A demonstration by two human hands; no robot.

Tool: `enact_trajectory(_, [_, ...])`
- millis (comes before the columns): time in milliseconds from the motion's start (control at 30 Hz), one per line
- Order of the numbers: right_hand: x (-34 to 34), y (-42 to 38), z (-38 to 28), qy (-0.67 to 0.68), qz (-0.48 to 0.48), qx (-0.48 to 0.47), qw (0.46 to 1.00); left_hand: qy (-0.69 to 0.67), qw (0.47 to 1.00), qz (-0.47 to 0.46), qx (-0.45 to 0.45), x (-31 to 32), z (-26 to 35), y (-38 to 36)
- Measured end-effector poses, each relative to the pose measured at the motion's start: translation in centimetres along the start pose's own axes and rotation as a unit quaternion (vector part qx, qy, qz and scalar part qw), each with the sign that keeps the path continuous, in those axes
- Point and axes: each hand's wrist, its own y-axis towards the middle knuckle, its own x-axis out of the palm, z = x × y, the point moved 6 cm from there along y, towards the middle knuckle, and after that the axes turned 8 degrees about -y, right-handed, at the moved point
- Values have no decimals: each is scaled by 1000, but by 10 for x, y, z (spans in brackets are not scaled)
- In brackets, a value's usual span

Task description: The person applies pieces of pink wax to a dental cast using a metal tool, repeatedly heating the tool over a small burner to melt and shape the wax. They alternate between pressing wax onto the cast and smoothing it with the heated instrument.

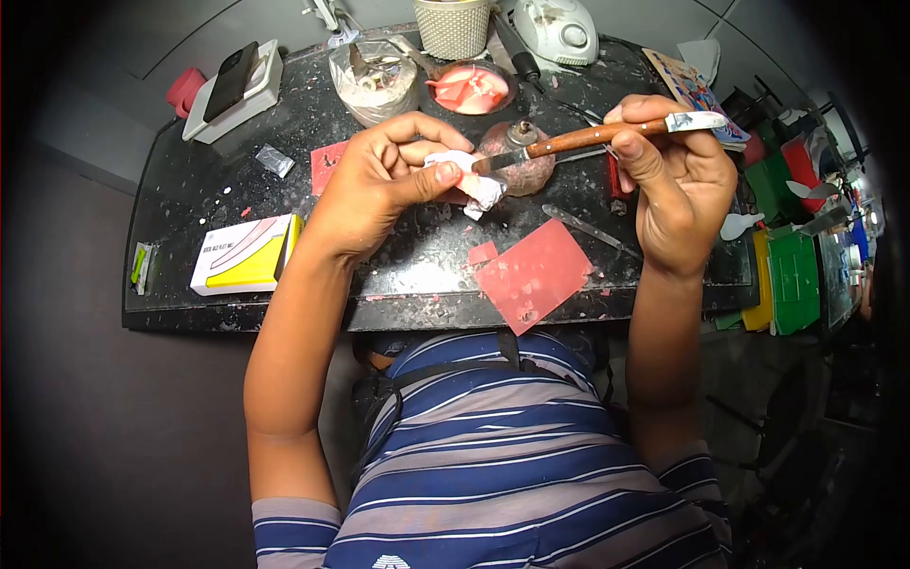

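My left hand (384, 185) is closed around a small white plaster piece (483, 192), probably a dental cast, with some pink on it near my thumb. My right hand (678, 185) grips a wax knife (588, 139) by its riveted wooden handle. The knife's metal blade points left and reaches the pink and white piece; whether it touches is hard to tell. At the other end, a short whitish metal tip sticks out past my fingers. Behind the blade stands a round glass spirit lamp (531, 175), partly hidden by the knife.
Pink wax sheets (536, 275) lie near the bench's front edge, beside a metal spatula (592, 230). A wax box (245, 254) sits at left. Farther back are a plaster-filled bowl (374, 90), a dish of pink wax (471, 88), a woven basket (453, 28) and a white device (556, 33).
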Motion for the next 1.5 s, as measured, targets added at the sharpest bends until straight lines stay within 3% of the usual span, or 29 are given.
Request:
enact_trajectory(367, [-14,4,-2,6,14,-7,1000,-5,1000,16,-10,-1,-1,0])
enact_trajectory(467, [-8,6,-4,7,-20,-49,999,16,999,18,-26,-2,-4,1])
enact_trajectory(567, [16,-5,-6,-80,-58,-31,995,37,999,31,-9,3,-2,0])
enact_trajectory(633, [35,-6,-20,-285,-136,-134,939,33,999,36,6,4,-5,0])
enact_trajectory(800, [63,-22,-15,-328,-166,-176,913,50,997,51,29,11,-4,-2])
enact_trajectory(1500, [64,-25,-12,-364,-125,-213,898,-13,993,78,83,16,-8,-2])
